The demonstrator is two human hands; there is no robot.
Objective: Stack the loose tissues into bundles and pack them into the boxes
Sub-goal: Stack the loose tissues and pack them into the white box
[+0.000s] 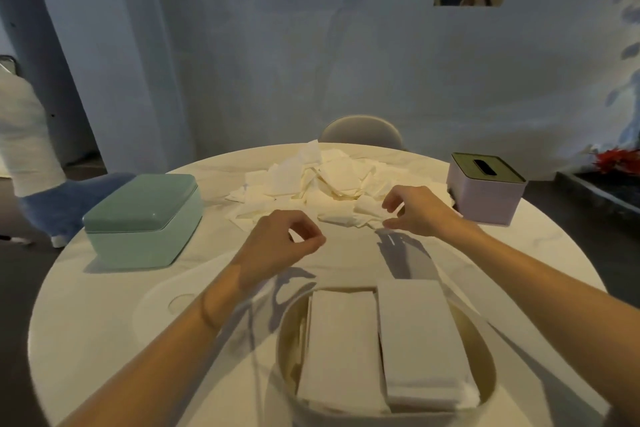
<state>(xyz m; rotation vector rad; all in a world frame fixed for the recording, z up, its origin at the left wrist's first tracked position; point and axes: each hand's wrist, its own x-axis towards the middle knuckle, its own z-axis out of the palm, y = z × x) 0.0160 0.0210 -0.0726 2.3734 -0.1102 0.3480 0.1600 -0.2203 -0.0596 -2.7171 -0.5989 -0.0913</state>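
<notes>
A heap of loose white tissues [332,180] lies at the far middle of the round white table [104,305]. My right hand [419,210] hovers at the heap's near right edge, fingers curled, thumb and fingertips close to a tissue; whether it pinches one is unclear. My left hand [282,241] hangs above bare table in front of the heap, fingers loosely curled and holding nothing. An open white box [485,354] at the near edge holds two neat tissue bundles [341,347] side by side. A green lidded box [143,218] stands at the left, a lilac box with a slotted lid [485,187] at the right.
A white lid with a round dimple [180,300] lies flat left of the open box. A grey chair back [362,132] stands behind the table, a blue chair [69,201] at the left. Part of a person in white [24,135] is at the far left.
</notes>
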